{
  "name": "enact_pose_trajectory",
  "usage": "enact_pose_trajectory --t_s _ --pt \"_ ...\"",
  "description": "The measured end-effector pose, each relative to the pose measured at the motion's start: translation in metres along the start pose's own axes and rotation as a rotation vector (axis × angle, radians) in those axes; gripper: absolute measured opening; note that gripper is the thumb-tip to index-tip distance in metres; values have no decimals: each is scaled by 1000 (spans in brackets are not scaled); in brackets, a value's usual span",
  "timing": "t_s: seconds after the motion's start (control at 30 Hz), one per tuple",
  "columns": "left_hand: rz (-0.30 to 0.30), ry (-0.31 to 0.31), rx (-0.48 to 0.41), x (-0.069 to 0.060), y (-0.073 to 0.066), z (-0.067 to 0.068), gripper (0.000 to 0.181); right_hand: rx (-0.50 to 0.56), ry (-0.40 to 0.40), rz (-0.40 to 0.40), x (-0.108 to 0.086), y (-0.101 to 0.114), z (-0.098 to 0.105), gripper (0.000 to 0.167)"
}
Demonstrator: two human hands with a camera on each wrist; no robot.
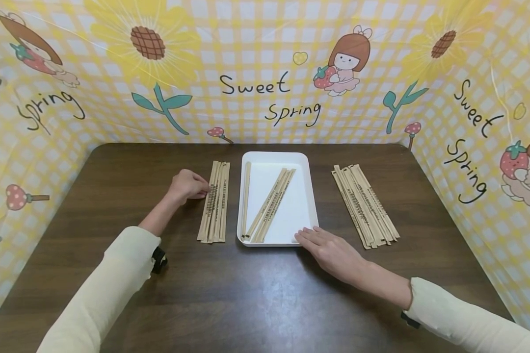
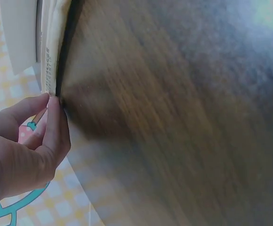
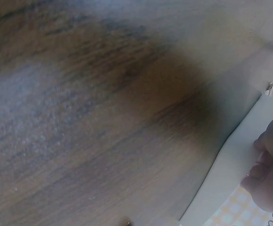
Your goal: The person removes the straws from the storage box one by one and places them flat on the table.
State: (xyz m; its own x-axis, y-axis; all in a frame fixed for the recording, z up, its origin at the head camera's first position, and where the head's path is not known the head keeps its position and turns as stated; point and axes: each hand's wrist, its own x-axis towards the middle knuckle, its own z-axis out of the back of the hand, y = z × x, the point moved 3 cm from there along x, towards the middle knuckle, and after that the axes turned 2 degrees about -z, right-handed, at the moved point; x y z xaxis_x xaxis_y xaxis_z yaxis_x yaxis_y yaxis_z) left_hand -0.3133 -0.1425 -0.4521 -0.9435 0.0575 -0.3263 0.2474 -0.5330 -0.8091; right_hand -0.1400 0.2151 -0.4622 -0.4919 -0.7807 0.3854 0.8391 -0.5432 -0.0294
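Note:
My left hand (image 1: 188, 186) is at the left edge of a pile of paper-wrapped chopsticks (image 1: 215, 211). In the left wrist view, its thumb and forefinger pinch the end or edge of a printed chopstick packet (image 2: 50, 61). A white tray (image 1: 306, 196) stands in the middle, with several wrapped chopsticks (image 1: 274, 203) lying slanted and one packet (image 1: 246, 196) along its left wall. My right hand (image 1: 333, 252) rests at the tray's near right corner, fingers mostly straight over the rim. In the right wrist view, the fingers touch the tray's white wall (image 3: 235, 155).
Another pile of wrapped chopsticks (image 1: 366, 206) lies fanned to the right of the tray. Everything lies on a dark wooden table (image 1: 256, 304). A yellow checked cloth (image 1: 256, 44) with printed flowers and figures hangs along the back and sides.

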Motion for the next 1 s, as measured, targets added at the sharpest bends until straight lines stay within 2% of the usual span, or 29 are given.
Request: enact_pose_trajectory --t_s 0.13,0.27,0.37,0.5,0.63,0.8,1.0 --pt "7 -14 13 -1 -2 2 26 14 7 -4 0 0 1 46" --pt "-16 -4 16 -2 -7 2 27 17 12 -5 0 1 1 45" --pt "-35 17 3 -2 -15 0 30 11 11 -3 0 1 1 46" --pt "-29 43 -36 -3 -29 -5 34 10 10 -4 0 0 1 46" --pt "-36 81 -49 -4 -44 -13 35 17 15 -10 0 0 1 46" --pt "-94 137 -51 -8 -64 -25 33 16 14 -9 1 1 1 45" --pt "-114 160 -47 -10 -84 -45 31 18 9 -4 1 1 2 47"
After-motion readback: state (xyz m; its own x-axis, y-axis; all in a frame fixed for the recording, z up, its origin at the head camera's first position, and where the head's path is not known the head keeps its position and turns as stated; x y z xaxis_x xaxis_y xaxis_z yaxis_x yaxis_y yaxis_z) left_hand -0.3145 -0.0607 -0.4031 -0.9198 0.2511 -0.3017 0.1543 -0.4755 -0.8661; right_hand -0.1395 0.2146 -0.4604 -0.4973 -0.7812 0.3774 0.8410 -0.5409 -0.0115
